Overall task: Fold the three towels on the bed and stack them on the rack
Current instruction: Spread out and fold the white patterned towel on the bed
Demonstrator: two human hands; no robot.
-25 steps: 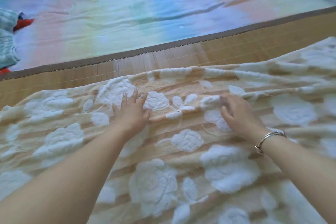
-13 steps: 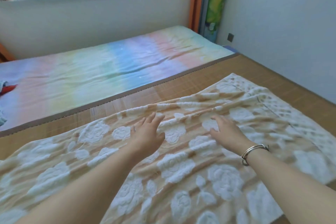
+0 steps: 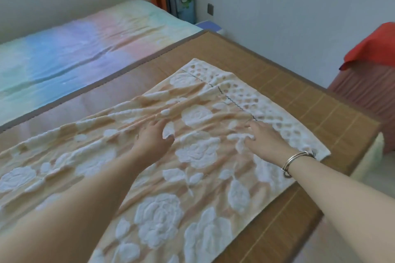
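Note:
A large peach towel (image 3: 192, 177) with raised white roses lies spread over the bamboo mat (image 3: 299, 92) on the bed, still creased along its length. Its white openwork end border reaches toward the mat's right corner. My left hand (image 3: 152, 140) lies flat on the towel near its middle, fingers straight and spread. My right hand (image 3: 263, 137), with a silver bangle at the wrist, presses flat on the towel just inside the border. Neither hand holds a fold. The other towels and the rack are out of view.
A pastel rainbow sheet (image 3: 74, 49) covers the far half of the bed beyond the mat's grey edging. A piece of furniture draped with red cloth (image 3: 372, 49) stands at the right against the wall. The mat's right edge drops to the floor.
My view has swung right, bringing in the towel's border end and the red-draped furniture. Both hands have slid rightward along the towel, staying flat on it.

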